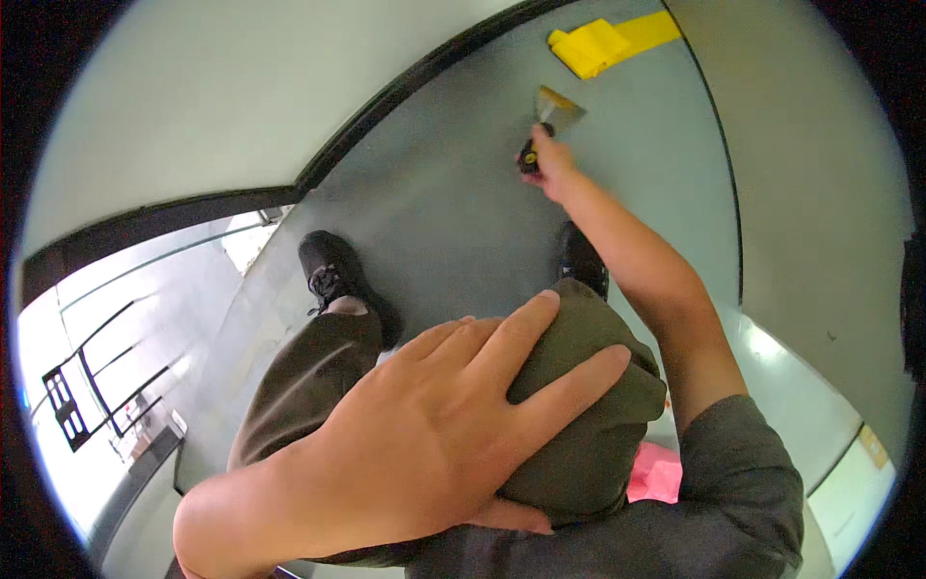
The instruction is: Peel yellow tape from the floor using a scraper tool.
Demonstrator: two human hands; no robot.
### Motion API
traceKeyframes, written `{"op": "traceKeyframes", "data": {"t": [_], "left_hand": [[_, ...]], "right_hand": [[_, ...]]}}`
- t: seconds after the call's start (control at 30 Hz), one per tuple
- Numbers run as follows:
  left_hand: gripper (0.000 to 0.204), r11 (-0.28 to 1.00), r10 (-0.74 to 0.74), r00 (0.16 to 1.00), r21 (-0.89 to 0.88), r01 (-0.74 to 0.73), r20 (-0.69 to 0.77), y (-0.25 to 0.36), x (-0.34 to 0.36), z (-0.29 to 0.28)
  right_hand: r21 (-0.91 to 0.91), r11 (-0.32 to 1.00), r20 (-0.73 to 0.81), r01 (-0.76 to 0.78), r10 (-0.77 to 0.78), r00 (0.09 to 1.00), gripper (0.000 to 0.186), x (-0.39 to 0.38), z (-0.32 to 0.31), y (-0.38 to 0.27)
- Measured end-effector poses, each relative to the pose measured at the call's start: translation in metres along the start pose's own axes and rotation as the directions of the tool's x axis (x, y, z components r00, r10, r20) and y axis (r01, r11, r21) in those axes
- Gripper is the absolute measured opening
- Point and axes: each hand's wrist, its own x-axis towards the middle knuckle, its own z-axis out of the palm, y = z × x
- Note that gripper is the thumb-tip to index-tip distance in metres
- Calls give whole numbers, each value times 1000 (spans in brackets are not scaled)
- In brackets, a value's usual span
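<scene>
My left hand (439, 415) lies with fingers spread over my bent right knee (588, 386) in dark olive trousers. It holds nothing. Out ahead, my right arm reaches over the grey floor (434, 193), and my right hand (553, 166) is closed round the black handle of a putty knife (559, 111). The flat blade points away from me and has a yellowish tint along part of it. Beyond the blade, apart from it, a yellow strip (651, 34) lies on the floor, with a crumpled, folded-over yellow piece (590, 48) at its left end.
Pale walls with dark skirting (386, 101) border the floor at left and right. My black shoes (328, 265) stand on either side of the floor ahead. Something pink (656, 473) shows beside my right thigh. At far left is a bright area with a black metal frame (66, 407).
</scene>
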Motion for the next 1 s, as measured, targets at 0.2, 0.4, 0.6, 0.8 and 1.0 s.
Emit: {"op": "traceKeyframes", "data": {"t": [0.2, 0.4, 0.6, 0.8, 1.0], "left_hand": [[90, 1000, 8, 1000, 9, -7, -23, 1, 5, 0], [92, 1000, -14, 1000, 15, 14, -13, -1, 3, 0], [92, 999, -33, 999, -7, 33, -2, -1, 3, 0], [91, 1000, -7, 1000, -26, 7, -24, 0, 6, 0], [91, 999, -48, 999, -4, 48, 2, -3, 2, -2]], "right_hand": [[-142, 988, 198, 65, -36, 980, 30, 16, -1, -27], [17, 999, 26, 52, -52, 998, 31, 28, 5, -44], [-241, 970, 154, -37, 76, 985, 31, -18, 29, 10], [-113, 988, 19, 104, -102, 995, 33, 55, 5, -46], [-86, 995, -71, 54, -60, 996, 34, 9, 37, -19]]}}
